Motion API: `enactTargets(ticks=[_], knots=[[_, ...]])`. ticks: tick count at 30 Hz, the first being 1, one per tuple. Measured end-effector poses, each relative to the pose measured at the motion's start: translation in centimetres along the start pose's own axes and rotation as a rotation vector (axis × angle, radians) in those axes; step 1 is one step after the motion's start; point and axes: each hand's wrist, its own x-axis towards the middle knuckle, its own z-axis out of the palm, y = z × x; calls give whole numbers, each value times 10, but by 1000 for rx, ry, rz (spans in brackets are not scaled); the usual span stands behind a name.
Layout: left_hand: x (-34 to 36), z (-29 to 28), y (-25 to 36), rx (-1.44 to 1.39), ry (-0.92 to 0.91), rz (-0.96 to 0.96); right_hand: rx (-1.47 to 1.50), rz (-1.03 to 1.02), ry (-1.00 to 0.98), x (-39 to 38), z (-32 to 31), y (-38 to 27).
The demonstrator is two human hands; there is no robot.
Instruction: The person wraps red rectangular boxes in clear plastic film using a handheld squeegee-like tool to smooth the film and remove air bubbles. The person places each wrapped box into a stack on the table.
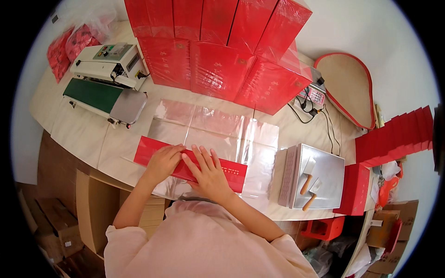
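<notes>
A long flat red box [234, 175] lies crosswise on a large sheet of clear plastic film [218, 125] at the near part of the table. My left hand [162, 164] grips the box's upper edge left of its middle, fingers bent together. My right hand [208, 173] rests on the box just beside it, fingers stretched out and slightly apart, the thumb angled toward my left hand. The film extends beyond the box toward the back of the table and shows crease lines and glare.
Wrapped red boxes [218, 69] are stacked behind the film. A sealing machine [104, 81] and bagged red items [60, 58] stand left. Right are a metal plate [324, 171] with wooden-handled scrapers, cables, and red box stacks [394, 136]. Cartons [60, 231] lie below the table.
</notes>
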Motion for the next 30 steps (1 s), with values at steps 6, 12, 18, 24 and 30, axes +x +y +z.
enactTargets(ticks=[6, 12, 18, 24, 30], knots=[[-9, 9, 9, -21, 30, -44, 75, -2, -18, 3, -11, 21], [-6, 9, 7, -52, 13, -42, -72, 101, -133, -8, -46, 97], [-5, 8, 10, -36, 35, -36, -105, 78, -23, -54, -83, 109], [-7, 6, 10, -43, 43, -36, 13, 236, 27, -105, -93, 89], [-9, 10, 6, -56, 27, -21, 166, 860, 317, -156, -57, 97]])
